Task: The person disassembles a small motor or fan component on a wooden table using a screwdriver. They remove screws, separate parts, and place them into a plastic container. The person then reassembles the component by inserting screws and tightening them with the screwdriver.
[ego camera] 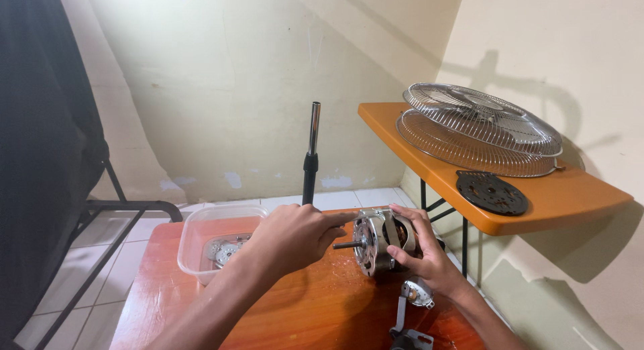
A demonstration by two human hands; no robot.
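Beside the tub [201, 246], the right hand [422, 256] clamps the heavy-looking, rigid motor [379, 241] by its casing, left hand [295, 235] fingertip pressing its rim.

Lower centre: bare table [302, 316] in front of the motor [379, 241], open for a pass. Left blocked by clear tub [218, 239]. Upright pole [310, 159] stands just behind the motor. Small metal parts [412, 310] lie at bottom right. Right side: orange shelf [570, 202] carrying fan grilles [479, 129] and a black disc [492, 192].
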